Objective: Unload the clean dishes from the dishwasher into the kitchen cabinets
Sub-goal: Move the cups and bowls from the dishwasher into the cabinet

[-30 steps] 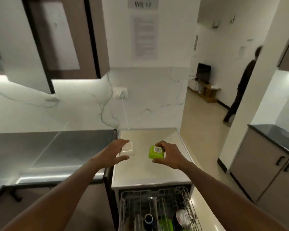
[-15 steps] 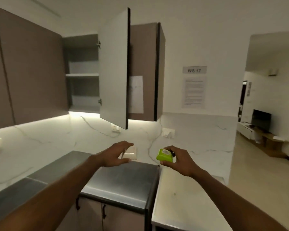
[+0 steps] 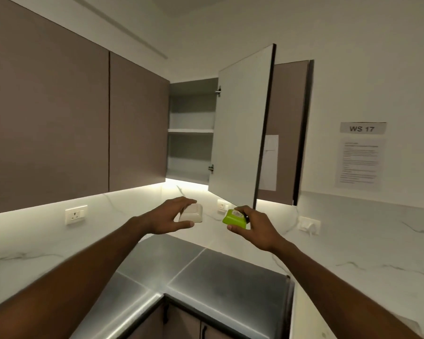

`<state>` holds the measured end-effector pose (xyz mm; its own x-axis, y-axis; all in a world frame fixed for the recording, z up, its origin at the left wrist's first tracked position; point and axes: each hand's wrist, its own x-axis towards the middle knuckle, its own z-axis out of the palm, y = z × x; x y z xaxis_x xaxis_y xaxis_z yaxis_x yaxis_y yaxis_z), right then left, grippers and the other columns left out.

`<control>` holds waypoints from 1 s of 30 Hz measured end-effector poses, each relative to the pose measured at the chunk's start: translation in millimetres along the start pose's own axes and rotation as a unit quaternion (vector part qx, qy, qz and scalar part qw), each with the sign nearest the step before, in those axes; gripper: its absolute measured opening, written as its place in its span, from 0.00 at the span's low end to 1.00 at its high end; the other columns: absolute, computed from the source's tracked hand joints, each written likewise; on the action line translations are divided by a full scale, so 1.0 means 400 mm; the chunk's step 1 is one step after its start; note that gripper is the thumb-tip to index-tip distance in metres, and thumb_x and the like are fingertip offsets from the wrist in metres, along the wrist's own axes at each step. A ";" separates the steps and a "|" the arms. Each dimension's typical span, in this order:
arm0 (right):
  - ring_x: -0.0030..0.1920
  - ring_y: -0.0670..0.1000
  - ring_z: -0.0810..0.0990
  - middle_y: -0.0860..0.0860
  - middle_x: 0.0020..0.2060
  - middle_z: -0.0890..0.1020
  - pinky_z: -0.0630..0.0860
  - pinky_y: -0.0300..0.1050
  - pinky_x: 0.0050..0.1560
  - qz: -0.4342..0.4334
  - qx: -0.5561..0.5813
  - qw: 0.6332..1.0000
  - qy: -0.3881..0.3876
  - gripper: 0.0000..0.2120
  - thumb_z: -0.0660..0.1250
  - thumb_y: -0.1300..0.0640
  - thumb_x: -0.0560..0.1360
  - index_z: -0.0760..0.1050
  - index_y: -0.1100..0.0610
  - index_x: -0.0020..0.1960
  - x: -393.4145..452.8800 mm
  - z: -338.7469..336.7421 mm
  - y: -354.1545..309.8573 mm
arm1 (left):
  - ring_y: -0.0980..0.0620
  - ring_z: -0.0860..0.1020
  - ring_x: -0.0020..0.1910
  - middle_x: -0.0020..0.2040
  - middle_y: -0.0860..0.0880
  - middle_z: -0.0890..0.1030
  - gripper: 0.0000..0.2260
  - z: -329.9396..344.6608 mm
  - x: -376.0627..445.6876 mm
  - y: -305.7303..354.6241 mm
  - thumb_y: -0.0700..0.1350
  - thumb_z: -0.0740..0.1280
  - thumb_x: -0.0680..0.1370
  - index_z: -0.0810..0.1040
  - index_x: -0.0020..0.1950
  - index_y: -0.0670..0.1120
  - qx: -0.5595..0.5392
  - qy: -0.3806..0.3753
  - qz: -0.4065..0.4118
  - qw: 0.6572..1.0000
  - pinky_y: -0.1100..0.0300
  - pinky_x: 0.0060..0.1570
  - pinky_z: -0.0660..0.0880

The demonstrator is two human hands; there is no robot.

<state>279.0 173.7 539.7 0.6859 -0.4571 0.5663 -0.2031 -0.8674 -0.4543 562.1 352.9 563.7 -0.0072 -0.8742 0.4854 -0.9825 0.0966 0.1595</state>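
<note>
Dishes in our hands: left hand [image 3: 168, 216] grips a white dish [image 3: 192, 213]; right hand [image 3: 249, 225] pinches a green dish [image 3: 233, 218], below the open cabinet [image 3: 191, 130].

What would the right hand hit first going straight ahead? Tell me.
Probably the open cabinet door: its lower edge hangs just beyond the right hand and green dish. Depth is unclear, so it might pass beneath.

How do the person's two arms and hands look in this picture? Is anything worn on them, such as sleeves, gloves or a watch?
Both forearms are bare as far as the head view shows; no sleeve edge is visible. The left hand and the right hand wear no gloves. No watch, bracelet or ring shows on the visible sides of the wrists and fingers. The upper arms lie outside the picture.
</note>
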 end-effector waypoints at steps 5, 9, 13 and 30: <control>0.54 0.47 0.81 0.46 0.57 0.82 0.81 0.48 0.56 -0.015 -0.012 1.000 -0.009 0.27 0.76 0.40 0.74 0.76 0.51 0.67 0.181 0.112 -0.057 | 0.60 0.73 0.59 0.66 0.56 0.75 0.30 -0.074 0.006 -0.212 0.61 0.70 0.79 0.69 0.77 0.51 0.002 0.016 -0.013 1.000 0.67 0.57 0.68; 0.54 0.48 0.80 0.46 0.56 0.82 0.80 0.47 0.55 -0.026 -0.023 0.999 0.003 0.26 0.77 0.42 0.74 0.75 0.52 0.67 0.323 0.182 -0.078 | 0.65 0.72 0.58 0.66 0.58 0.75 0.29 -0.113 0.043 -0.359 0.61 0.71 0.78 0.69 0.76 0.52 -0.001 0.025 -0.006 1.000 0.70 0.57 0.68; 0.53 0.47 0.80 0.46 0.55 0.82 0.79 0.46 0.54 -0.026 -0.030 0.999 0.016 0.25 0.77 0.43 0.74 0.76 0.52 0.66 0.448 0.233 -0.081 | 0.67 0.71 0.59 0.66 0.60 0.74 0.29 -0.127 0.100 -0.485 0.62 0.70 0.79 0.68 0.76 0.54 0.002 0.033 0.011 0.999 0.71 0.58 0.67; 0.51 0.51 0.81 0.50 0.52 0.82 0.77 0.46 0.53 -0.038 -0.082 0.995 0.045 0.24 0.77 0.42 0.75 0.78 0.55 0.63 0.980 0.372 0.090 | 0.61 0.76 0.61 0.65 0.59 0.77 0.25 -0.075 0.493 -0.884 0.56 0.74 0.78 0.73 0.72 0.53 -0.074 0.066 0.009 0.995 0.67 0.58 0.72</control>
<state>644.5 -7.6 643.1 0.6406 -0.3977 0.6569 -0.2693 -0.9175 -0.2928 913.7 160.6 628.8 0.0090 -0.8030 0.5960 -0.9438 0.1901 0.2704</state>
